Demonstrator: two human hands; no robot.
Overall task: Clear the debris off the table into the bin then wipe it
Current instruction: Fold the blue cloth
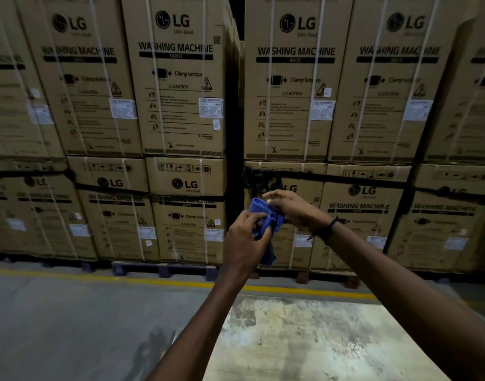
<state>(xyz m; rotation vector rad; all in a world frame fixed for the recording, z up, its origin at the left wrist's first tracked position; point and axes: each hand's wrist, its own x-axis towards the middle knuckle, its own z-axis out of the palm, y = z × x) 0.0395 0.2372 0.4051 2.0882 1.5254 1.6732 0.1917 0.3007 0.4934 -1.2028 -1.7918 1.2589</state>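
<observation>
Fingers (253, 219) curled around blue cloth (266, 215)

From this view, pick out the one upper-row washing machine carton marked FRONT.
It is the upper-row carton just left of the dark gap between the stacks. Its black bar under WASHING MACHINE reads FRONT; the carton right of the gap reads BACK, and the others' bars are too blurred to read.

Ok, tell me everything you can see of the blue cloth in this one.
The blue cloth looks like soft fabric, bunched and creased rather than spread flat. It is held up in the air in front of the stacked cardboard boxes, above the far edge of the table and not touching it. The left hand grips its lower part, the right hand pinches its top, and a loose end hangs below the left hand.
</observation>
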